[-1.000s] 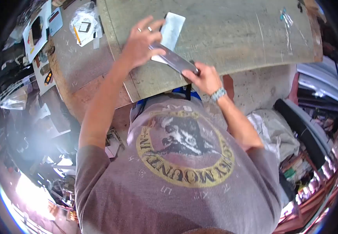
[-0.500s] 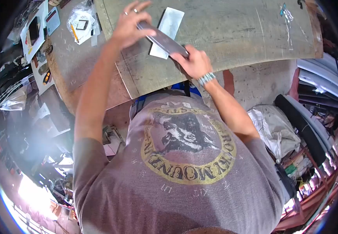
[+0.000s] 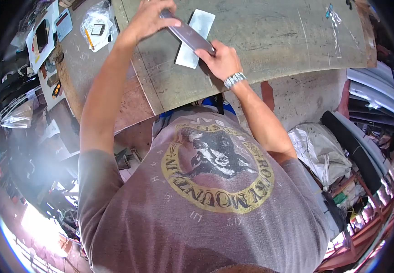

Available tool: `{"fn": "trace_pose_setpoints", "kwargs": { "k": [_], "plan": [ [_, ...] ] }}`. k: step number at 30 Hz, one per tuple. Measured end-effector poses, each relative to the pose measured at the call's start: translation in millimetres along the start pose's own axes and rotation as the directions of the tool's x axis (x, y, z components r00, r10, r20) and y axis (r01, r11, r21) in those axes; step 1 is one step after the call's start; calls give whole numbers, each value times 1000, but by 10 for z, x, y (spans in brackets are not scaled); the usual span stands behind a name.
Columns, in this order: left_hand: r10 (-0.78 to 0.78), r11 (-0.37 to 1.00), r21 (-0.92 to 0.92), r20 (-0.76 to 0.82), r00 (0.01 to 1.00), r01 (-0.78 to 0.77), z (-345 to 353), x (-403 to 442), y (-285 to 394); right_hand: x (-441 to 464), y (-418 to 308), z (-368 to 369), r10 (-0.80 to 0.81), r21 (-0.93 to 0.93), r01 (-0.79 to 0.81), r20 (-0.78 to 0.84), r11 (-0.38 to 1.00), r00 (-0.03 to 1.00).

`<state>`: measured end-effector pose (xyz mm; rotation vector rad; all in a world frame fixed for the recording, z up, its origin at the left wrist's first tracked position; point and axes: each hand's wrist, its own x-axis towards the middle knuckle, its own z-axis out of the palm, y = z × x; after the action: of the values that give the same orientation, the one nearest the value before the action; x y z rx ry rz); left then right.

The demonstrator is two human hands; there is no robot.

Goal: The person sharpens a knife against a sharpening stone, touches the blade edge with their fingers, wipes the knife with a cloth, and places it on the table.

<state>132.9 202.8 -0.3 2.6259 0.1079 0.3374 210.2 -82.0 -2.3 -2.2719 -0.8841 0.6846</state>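
A long, flat dark-grey rectangular piece (image 3: 189,36) is held slantwise between my two hands above the workbench. At its upper-left end, my left hand (image 3: 154,20) grips it, with the thumb along the near side and part of the fingers near the picture's top edge. My right hand (image 3: 224,61), with a metal watch on the wrist, is closed around the lower-right end. Beneath the grey piece lies a whitish rectangular slab (image 3: 202,22), partly covered by it. What the grey piece is made of I cannot make out.
The worn workbench board (image 3: 269,41) extends to the right, with a small clear plastic scrap (image 3: 335,18) on it. To the left are a pencil (image 3: 89,39), a plastic bag (image 3: 98,13), a phone (image 3: 42,32) and an orange-black tool (image 3: 56,89). Rolled sheets (image 3: 376,88) are stacked at right.
Both hands and the grey piece have shifted slightly up and left over the whitish slab. My left fingers, raised and spread before, now sit closer around the piece's end.
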Motion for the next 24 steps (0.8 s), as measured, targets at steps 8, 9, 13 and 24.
{"fn": "trace_pose_setpoints", "kwargs": {
  "k": [8,9,13,24],
  "plan": [
    [-33,999,14,-8,999,34,40,-205,96,-112,97,31,-36,-21,36,20,999,999],
    [-77,987,-132,80,994,87,-94,-123,97,-3,39,21,-32,-25,32,0,999,999],
    [-63,998,-30,-7,998,63,169,-195,194,-182,105,-103,-10,30,8,60,1000,998],
    [-54,997,-64,-79,995,49,241,-86,191,-130,189,-174,-14,-78,13,-2,997,1000]
  ]
}}
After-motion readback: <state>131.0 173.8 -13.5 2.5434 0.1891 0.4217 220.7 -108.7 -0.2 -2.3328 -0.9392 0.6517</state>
